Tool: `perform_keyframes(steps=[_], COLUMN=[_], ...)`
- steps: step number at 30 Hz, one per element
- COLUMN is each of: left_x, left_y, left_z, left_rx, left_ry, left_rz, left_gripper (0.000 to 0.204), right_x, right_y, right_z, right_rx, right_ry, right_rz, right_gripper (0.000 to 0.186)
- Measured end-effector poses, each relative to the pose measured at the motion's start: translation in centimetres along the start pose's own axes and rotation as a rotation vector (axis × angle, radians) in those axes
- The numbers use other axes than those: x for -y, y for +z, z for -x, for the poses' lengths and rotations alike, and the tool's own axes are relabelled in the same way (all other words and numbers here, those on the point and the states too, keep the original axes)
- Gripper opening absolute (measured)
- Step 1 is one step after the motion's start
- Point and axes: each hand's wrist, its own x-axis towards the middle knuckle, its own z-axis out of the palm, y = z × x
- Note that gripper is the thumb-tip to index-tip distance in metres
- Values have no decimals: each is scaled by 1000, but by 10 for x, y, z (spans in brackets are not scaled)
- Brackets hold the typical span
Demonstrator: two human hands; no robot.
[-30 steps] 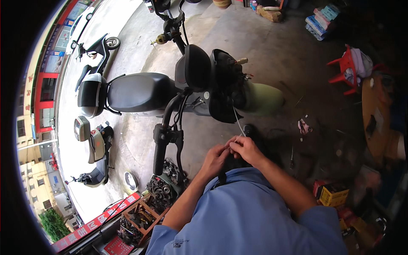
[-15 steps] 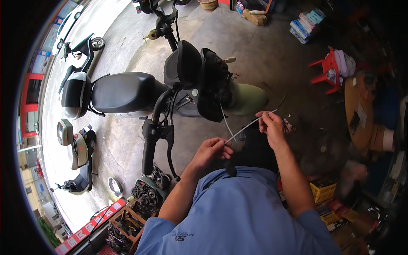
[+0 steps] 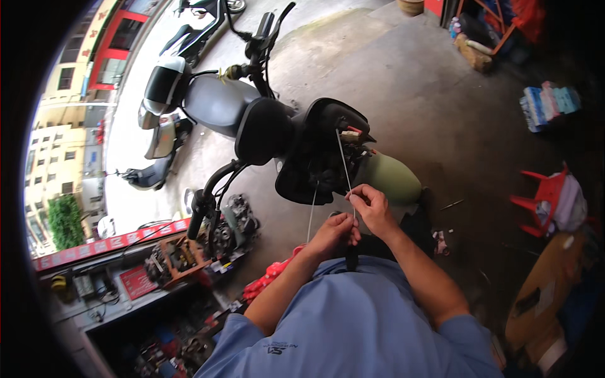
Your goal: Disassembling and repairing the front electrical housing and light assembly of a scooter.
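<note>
L hand [image 3: 340, 232] & R hand [image 3: 373, 206], spread apart a sec ago, are now close tog., just down-L of green fender [image 3: 394, 179]; R hand was just below its R end. White strip [image 3: 345, 160], prev. diag. btwn hands, now runs steeply up from fingers, top end up-L of fender. White strand [image 3: 312, 214] now slants down-L from fender, vs. down-R before. View's shifted: red bundle [image 3: 270, 279] now shows, well down-L of fender.

Right grip [image 3: 373, 208] pinching a thin white strip [image 3: 344, 162], left grip [image 3: 334, 234] close below, scooter [image 3: 299, 173] ahead with green fender [image 3: 392, 179]
</note>
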Motion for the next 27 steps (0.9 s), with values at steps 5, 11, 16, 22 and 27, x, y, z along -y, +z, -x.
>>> perform_keyframes(steps=[5,11,16,22,27], left_x=[-7,-27,-41,-63,-66], left_y=[57,16,-32,-65,-81], left_z=[-35,-38,-54,-93,-115], left_rx=[-291,-857,-1122,-1216,-1334], left_ry=[105,387,619,643,567], left_rz=[-92,-279,-460,-369,-363], left_gripper=[20,33,48,46,41], right_x=[6,22,43,58,46], right_y=[-49,-58,-36,12,46], right_z=[-23,-63,-93,-145,-176], right_rx=[9,-23,94,141,110], right_ry=[72,4,-65,-219,-223], right_rz=[-38,245,642,1035,1138], right_gripper=[11,13,20,21,26])
